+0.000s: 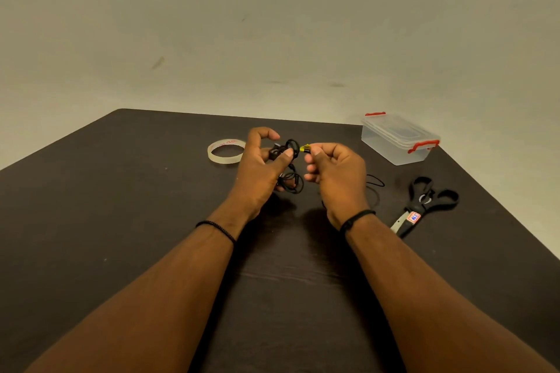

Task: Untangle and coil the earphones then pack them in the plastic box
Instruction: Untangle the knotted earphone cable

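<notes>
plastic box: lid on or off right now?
On. The plastic box sits upright at the table's far right with its clear lid in place; both red latches appear folded down. Nothing visible inside.

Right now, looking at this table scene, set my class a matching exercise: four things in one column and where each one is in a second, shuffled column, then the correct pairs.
Things
1. tape roll
2. plastic box
3. scissors
4. earphones

Places
A. held between both hands
B. far right of the table, lid on
C. flat on the table, just left of the left hand
D. on the table, right of the right hand, nearer than the box

Pairs: 1-C, 2-B, 3-D, 4-A
</notes>
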